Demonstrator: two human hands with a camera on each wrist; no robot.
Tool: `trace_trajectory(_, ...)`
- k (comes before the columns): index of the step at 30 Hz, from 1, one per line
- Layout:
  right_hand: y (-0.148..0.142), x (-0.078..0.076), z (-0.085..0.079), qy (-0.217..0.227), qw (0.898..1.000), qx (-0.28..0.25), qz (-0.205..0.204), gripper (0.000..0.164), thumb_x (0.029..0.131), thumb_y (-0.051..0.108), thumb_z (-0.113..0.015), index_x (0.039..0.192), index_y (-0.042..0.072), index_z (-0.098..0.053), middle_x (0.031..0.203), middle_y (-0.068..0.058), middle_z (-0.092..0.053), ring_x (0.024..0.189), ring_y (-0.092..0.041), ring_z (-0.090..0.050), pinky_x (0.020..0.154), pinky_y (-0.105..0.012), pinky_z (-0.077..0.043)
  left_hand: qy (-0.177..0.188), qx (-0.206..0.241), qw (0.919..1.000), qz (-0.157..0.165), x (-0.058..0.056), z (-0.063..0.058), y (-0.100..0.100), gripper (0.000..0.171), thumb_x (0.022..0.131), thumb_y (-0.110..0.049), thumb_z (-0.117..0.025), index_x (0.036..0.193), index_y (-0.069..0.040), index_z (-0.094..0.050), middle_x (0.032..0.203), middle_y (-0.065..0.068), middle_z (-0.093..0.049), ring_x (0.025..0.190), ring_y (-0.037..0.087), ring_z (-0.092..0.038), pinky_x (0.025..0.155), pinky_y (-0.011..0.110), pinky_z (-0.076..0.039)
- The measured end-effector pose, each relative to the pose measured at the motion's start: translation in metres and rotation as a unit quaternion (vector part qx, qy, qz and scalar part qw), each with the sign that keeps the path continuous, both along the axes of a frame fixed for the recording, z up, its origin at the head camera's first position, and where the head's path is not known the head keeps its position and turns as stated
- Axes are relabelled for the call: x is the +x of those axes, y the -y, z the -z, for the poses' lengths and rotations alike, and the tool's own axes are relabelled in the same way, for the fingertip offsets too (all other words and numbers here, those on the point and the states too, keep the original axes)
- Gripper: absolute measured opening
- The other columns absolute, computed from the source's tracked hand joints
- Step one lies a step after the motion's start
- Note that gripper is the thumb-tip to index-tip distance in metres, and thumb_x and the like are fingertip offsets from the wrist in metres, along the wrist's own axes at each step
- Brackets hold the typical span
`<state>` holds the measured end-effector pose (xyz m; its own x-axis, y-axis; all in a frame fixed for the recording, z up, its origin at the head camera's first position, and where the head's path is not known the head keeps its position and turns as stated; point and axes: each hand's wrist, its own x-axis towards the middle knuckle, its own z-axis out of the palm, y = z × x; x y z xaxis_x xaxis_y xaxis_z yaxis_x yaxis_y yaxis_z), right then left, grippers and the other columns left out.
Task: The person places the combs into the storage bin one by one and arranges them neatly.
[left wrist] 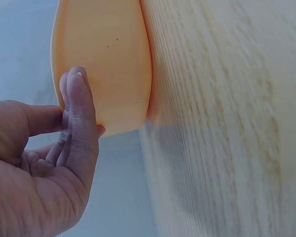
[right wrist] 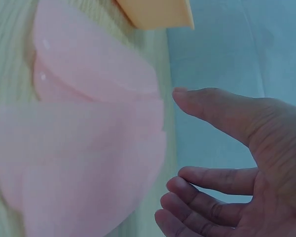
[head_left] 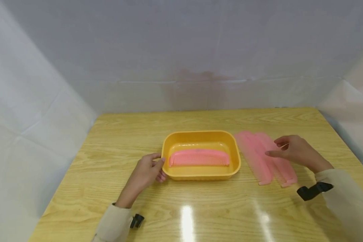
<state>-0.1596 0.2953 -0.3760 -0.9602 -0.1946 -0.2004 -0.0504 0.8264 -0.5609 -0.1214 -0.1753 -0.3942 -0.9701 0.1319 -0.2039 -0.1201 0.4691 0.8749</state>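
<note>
A yellow plastic basin (head_left: 201, 176) stands on the table with one pink comb (head_left: 199, 157) lying in it, teeth toward the person. At the basin's left end, my left hand (head_left: 146, 170) grips the rim, thumb at the edge and fingers against the outer wall (left wrist: 111, 64). Several pink combs (head_left: 254, 154) lie overlapping in a slanted pile to the right of the basin. My right hand (head_left: 296, 150) hovers at the pile's right side, holding nothing. In the right wrist view its thumb and fingers are spread apart, facing the combs (right wrist: 84, 158).
The wooden table (head_left: 124, 134) has light reflections near its front. White sheeting (head_left: 181, 50) hangs behind it and at both sides. A dark strap piece (head_left: 314, 191) sits at the right cuff, and a similar dark piece (head_left: 137, 220) at the left.
</note>
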Motion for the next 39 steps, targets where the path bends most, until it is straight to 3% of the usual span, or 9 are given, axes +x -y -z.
trace_trajectory(9, -0.018, 0.011, 0.016, 0.032, 0.999, 0.0, 0.035, 0.088, 0.088, 0.054, -0.075, 0.131, -0.019, -0.052, 0.128, -0.037, -0.056, 0.108, -0.044, -0.061, 0.082, -0.051, -0.058, 0.0, -0.003, 1.0, 0.002, 0.0, 0.0, 0.0, 0.041, 0.107, -0.014, -0.051, 0.142, 0.009, -0.049, 0.071, 0.01, -0.069, 0.06, 0.021, -0.068, 0.06, 0.039, -0.063)
trace_trajectory(19, -0.023, 0.021, 0.022, 0.045, 0.997, 0.024, 0.055, 0.088, 0.086, 0.055, -0.076, 0.126, -0.02, -0.055, 0.125, -0.038, -0.057, 0.106, -0.045, -0.06, 0.083, -0.053, -0.055, -0.003, -0.003, 1.0, 0.003, 0.001, 0.0, 0.001, 0.04, 0.107, -0.014, -0.051, 0.141, 0.008, -0.051, 0.072, 0.013, -0.07, 0.061, 0.025, -0.069, 0.059, 0.039, -0.063)
trace_trajectory(26, -0.023, 0.024, 0.024, 0.063, 0.995, 0.011, 0.071, 0.087, 0.084, 0.057, -0.077, 0.125, -0.017, -0.057, 0.124, -0.034, -0.058, 0.102, -0.038, -0.061, 0.079, -0.045, -0.056, -0.004, -0.004, 1.0, 0.007, 0.001, -0.001, 0.001, 0.04, 0.108, -0.015, -0.051, 0.141, 0.007, -0.051, 0.073, 0.013, -0.07, 0.062, 0.024, -0.068, 0.06, 0.039, -0.063)
trace_trajectory(32, -0.021, 0.025, 0.026, 0.054, 0.996, -0.003, 0.072, 0.074, 0.084, 0.054, -0.079, 0.115, -0.012, -0.064, 0.114, -0.025, -0.065, 0.091, -0.026, -0.061, 0.072, -0.033, -0.052, -0.006, -0.005, 0.9999, 0.008, 0.002, -0.002, 0.0, 0.039, 0.107, -0.014, -0.051, 0.14, 0.007, -0.052, 0.072, 0.012, -0.069, 0.061, 0.022, -0.068, 0.06, 0.039, -0.063)
trace_trajectory(39, -0.022, 0.026, 0.028, 0.049, 0.995, -0.019, 0.08, 0.077, 0.084, 0.05, -0.08, 0.121, -0.016, -0.061, 0.119, -0.029, -0.064, 0.097, -0.031, -0.063, 0.073, -0.032, -0.054, -0.005, -0.004, 1.0, 0.008, 0.002, -0.001, 0.0, 0.039, 0.107, -0.014, -0.051, 0.139, 0.008, -0.052, 0.071, 0.011, -0.069, 0.06, 0.022, -0.068, 0.059, 0.04, -0.063)
